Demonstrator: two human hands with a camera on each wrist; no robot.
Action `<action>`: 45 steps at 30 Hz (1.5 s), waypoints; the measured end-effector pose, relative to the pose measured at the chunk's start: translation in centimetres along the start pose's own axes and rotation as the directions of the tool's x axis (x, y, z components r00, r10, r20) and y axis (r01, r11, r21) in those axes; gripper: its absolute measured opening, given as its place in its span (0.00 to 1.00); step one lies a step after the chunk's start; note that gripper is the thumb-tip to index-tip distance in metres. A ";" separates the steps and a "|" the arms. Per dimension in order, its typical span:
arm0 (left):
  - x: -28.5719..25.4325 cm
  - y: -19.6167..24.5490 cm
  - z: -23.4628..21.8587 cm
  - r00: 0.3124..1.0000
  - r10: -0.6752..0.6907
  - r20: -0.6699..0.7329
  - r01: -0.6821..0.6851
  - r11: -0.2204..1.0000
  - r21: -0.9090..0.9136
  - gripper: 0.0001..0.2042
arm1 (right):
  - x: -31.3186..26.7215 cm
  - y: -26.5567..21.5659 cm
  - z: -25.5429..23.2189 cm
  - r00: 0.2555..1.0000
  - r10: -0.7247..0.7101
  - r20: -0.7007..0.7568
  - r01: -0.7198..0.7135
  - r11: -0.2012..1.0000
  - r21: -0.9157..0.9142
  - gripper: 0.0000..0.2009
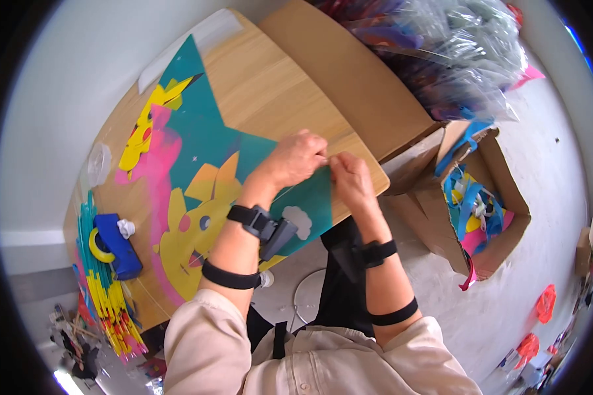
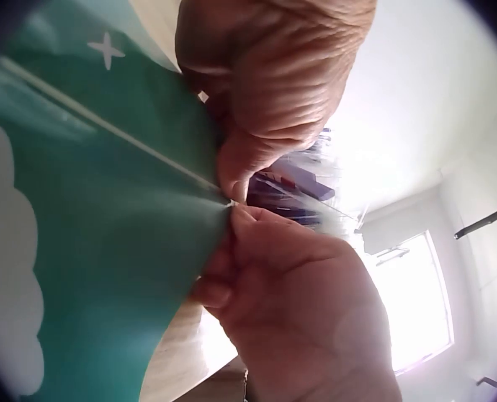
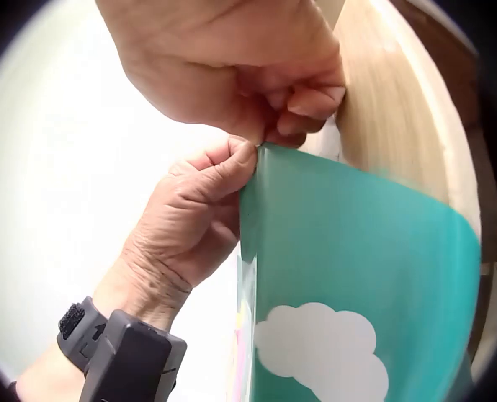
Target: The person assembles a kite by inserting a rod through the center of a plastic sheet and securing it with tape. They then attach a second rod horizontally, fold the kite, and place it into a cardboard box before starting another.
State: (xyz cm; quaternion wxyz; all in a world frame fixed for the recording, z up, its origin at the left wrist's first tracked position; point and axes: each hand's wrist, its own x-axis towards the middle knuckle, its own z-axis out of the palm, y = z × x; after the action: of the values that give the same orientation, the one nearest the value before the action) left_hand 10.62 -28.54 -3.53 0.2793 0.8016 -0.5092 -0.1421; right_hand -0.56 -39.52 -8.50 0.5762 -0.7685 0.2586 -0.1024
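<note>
A teal star-shaped sheet printed with yellow cartoon figures and pink lies on the wooden table. Its near right tip is lifted off the table edge. My left hand and right hand meet at that tip, and both pinch it between thumb and fingertips. In the left wrist view the left hand is above and the right hand below, on the teal sheet, where a thin pale line ends. The right wrist view shows the right hand and left hand pinching the sheet above a white cloud print.
A blue tape dispenser with a yellow roll sits at the table's left, beside a stack of colourful sheets. A flat cardboard panel leans at the far side. An open cardboard box and plastic bags stand to the right.
</note>
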 end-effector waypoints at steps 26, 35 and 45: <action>-27.6 5.2 5.2 0.650 -0.629 -0.427 0.755 0.598 0.268 0.36 | -8.3 -3.3 4.8 0.585 -0.735 0.343 0.795 0.435 -0.423 0.16; -25.5 5.2 4.8 0.733 -0.560 -0.387 0.671 0.690 0.272 0.37 | -11.5 -3.1 7.6 0.602 -0.497 0.625 0.797 0.416 -0.438 0.34; -26.4 4.9 4.9 0.689 -0.610 -0.391 0.714 0.664 0.222 0.38 | -11.5 -3.0 7.5 0.583 -0.471 0.662 0.810 0.397 -0.431 0.34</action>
State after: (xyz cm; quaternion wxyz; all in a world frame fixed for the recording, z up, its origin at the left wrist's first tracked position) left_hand -7.11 -7.98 -6.10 0.1267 0.9803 -0.1498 -0.0236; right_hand -5.99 -26.76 -6.41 0.1902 -0.9627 -0.1881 -0.0414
